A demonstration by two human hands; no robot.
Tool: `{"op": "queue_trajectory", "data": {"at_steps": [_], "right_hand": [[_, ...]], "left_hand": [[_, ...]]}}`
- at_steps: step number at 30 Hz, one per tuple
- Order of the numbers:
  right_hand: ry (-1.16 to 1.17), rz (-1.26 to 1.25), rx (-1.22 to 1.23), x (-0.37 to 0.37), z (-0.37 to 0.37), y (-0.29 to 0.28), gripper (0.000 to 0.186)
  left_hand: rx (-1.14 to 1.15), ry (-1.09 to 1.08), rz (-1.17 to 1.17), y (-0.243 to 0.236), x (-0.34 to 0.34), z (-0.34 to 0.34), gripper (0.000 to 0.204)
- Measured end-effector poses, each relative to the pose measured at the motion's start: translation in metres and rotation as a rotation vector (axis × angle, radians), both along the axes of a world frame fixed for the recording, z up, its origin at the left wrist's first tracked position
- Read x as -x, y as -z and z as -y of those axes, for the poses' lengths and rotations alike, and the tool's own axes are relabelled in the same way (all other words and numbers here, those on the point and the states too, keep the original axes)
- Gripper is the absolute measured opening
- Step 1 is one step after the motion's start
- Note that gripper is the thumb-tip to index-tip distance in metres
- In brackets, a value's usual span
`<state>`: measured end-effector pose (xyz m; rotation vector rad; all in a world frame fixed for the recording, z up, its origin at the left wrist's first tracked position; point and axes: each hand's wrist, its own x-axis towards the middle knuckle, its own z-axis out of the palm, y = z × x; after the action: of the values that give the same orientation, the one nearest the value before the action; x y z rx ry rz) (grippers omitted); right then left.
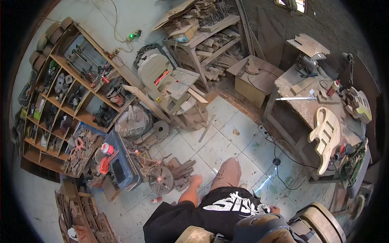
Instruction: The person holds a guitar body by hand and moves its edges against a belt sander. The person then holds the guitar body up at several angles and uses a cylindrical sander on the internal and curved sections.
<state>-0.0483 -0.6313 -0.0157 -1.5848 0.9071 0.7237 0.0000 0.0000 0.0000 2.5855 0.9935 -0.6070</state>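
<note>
I look down at my dark clothing with a white print point(231, 204), a brown-covered or shaded leg point(225, 174) and a bare limb at its left point(190, 188), apparently my leg and foot. My left hand cannot be made out. A small bit of skin point(274, 209) beside the shirt's right edge may be my right hand; its fingers and anything in them are unclear. Nearby stand a blue plastic case point(123, 170) and a pile of dusty metal and wooden parts point(178, 172). An unfinished pale guitar body point(324, 137) lies on the right-hand workbench point(296, 101).
A cubby shelf of tools point(56, 101) lines the left. A bandsaw point(160, 81) stands ahead, with a lumber rack point(194, 44) and wooden box point(251, 87) behind. Cables point(291, 170) run over the tiled floor point(219, 137). Padded objects point(259, 229) are at the lower right.
</note>
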Motion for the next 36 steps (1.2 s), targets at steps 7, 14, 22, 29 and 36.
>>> {"op": "queue_trajectory", "data": {"at_steps": [7,14,22,29,36], "right_hand": [[0.02,-0.194,0.053,-0.056,-0.004,0.006,0.031],[-0.044,0.018,0.242,-0.21,-0.041,-0.037,0.035],[-0.189,0.418,0.249,-0.383,-0.163,-0.147,0.042],[-0.132,-0.003,0.184,-0.339,-0.146,-0.082,0.036],[0.075,-0.047,0.244,-0.25,-0.081,0.021,0.028]], "left_hand": [[0.159,0.401,-0.103,0.012,-0.111,0.004,0.027],[0.531,0.015,0.27,-0.012,-0.264,-0.011,0.025],[0.547,-0.098,0.285,-0.041,-0.383,-0.063,0.018],[0.564,-0.131,0.238,-0.015,-0.372,-0.091,0.018],[0.548,0.134,-0.081,-0.018,-0.382,-0.07,0.023]]}}
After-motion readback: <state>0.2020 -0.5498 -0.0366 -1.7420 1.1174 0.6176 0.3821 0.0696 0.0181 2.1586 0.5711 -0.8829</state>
